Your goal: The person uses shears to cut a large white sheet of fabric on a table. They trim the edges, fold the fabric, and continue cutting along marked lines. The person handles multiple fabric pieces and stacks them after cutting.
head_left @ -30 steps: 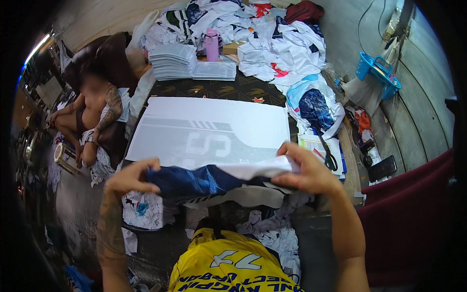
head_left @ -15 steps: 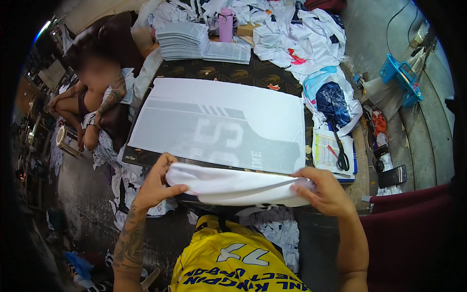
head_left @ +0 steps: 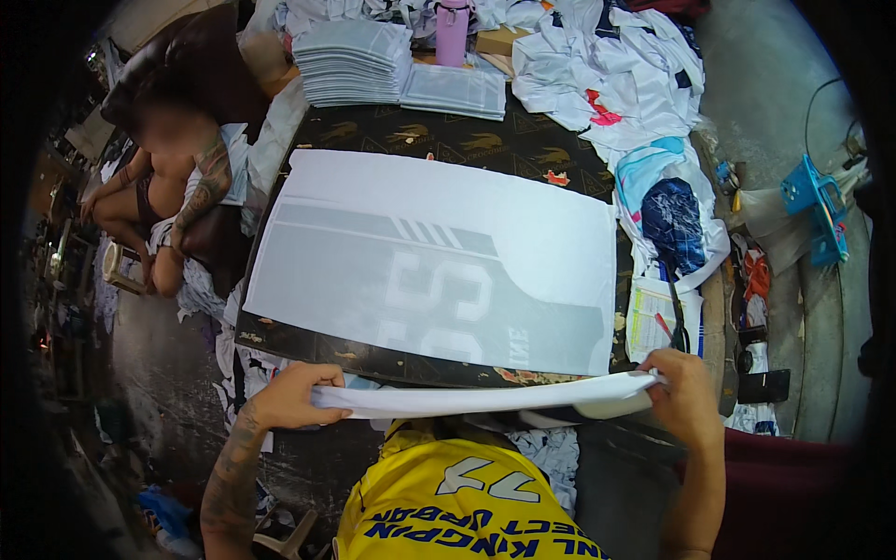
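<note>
White folded cloth (head_left: 485, 401) between both hands (head_left: 291, 396) (head_left: 686, 401), above grey-printed sheet (head_left: 439, 271)

White sheet (head_left: 439, 271) with grey stripes (pale lettering), yellow shirt (head_left: 457, 504), pink bottle (head_left: 453, 28).

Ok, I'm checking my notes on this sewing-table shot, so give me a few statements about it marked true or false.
1. Both hands, left hand and right hand, hold a white cloth stretched between them. True.
2. The large printed sheet on the table is rolled up. False: it lies flat.
3. A pink bottle stands at the table's far end. True.
4. The stack of folded pieces sits by the right hand. False: it is at the far end.
</note>
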Action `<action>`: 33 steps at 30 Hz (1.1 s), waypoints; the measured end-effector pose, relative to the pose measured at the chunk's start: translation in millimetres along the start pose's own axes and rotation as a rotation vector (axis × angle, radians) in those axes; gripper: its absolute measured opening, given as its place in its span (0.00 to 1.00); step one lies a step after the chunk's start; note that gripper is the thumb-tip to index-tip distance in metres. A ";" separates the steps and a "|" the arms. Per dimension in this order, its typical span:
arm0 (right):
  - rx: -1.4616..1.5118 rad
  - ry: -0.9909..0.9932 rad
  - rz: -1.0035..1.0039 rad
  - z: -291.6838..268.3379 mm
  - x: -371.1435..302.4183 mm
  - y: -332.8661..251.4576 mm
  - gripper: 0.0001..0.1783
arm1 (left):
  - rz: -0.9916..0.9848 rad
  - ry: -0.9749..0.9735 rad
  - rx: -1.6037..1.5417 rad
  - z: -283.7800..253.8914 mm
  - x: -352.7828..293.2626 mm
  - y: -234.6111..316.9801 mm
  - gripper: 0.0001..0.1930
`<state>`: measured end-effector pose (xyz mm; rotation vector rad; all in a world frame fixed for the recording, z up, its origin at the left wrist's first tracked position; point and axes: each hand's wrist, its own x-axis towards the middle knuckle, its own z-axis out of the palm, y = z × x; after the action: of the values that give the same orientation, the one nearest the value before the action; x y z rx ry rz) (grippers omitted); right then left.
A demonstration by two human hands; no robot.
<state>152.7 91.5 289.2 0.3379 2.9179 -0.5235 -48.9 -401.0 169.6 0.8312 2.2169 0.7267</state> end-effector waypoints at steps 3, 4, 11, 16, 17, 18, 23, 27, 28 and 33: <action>-0.134 0.028 0.103 -9.6 9.8 16.8 0.17 | -0.053 0.007 0.554 -17.7 6.6 -19.9 0.10; -0.187 0.060 0.112 -10.1 11.7 24.2 0.17 | -0.080 0.002 0.664 -25.0 7.6 -31.0 0.09; 0.216 0.079 0.205 -3.8 8.2 65.5 0.12 | -0.205 0.386 0.441 -71.9 -30.6 -131.4 0.05; 0.236 0.504 0.090 -26.1 27.2 92.4 0.08 | -0.258 0.938 0.247 -143.6 -17.5 -188.6 0.08; 0.361 0.594 0.075 -29.1 41.1 103.5 0.07 | -0.333 1.030 0.072 -158.9 3.8 -200.9 0.10; 0.460 0.697 0.107 -20.8 58.7 114.6 0.08 | -0.179 0.971 -0.146 -181.1 26.1 -212.5 0.16; 0.252 1.133 0.285 52.5 197.7 191.1 0.20 | -0.123 1.318 0.274 -233.7 202.9 -268.4 0.30; 0.186 0.820 0.446 101.3 279.0 220.2 0.22 | -0.390 1.008 0.625 -228.2 285.6 -273.7 0.28; 0.092 0.758 0.499 112.4 290.5 221.1 0.24 | -0.433 0.924 0.645 -225.1 297.5 -271.8 0.27; 0.070 0.634 0.561 161.3 323.6 232.6 0.23 | -0.369 0.710 0.876 -222.1 326.9 -288.3 0.20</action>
<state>-82.6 308.4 2.0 1.5167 3.1303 -0.4864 -504.6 -410.5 -7.9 0.5282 3.2819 -0.2347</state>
